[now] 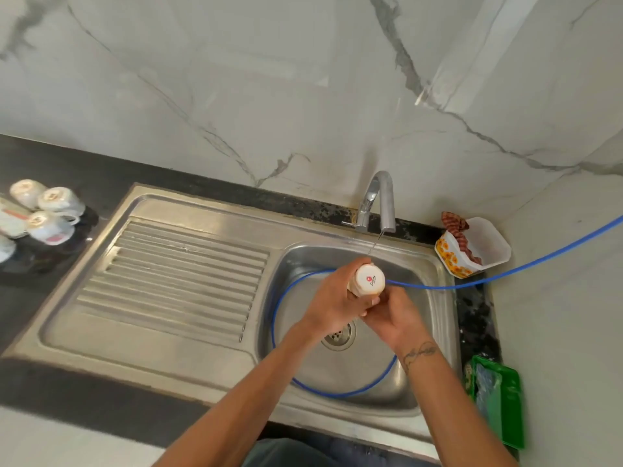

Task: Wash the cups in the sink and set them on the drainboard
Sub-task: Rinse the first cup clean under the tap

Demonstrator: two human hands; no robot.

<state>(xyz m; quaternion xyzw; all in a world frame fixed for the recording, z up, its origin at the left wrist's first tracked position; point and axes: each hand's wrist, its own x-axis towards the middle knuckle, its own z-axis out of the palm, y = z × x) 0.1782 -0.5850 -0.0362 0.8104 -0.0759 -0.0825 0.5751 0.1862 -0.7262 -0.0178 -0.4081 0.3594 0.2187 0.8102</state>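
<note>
We hold a cup (369, 280) over the sink (435, 264), its base turned up toward us — a thin stream from the tap (379, 200) falls just behind it. Our left hand (332, 303) wraps its fingers round the cup's side; our right hand (394, 315) comes in from below, fingers curled against the cup's lower part. A blue hose (505, 276) loops round the basin. The drainboard (182, 281) lies to the left, and beyond it washed cups (50, 214) stand upside down on the dark counter (40, 163).
</note>
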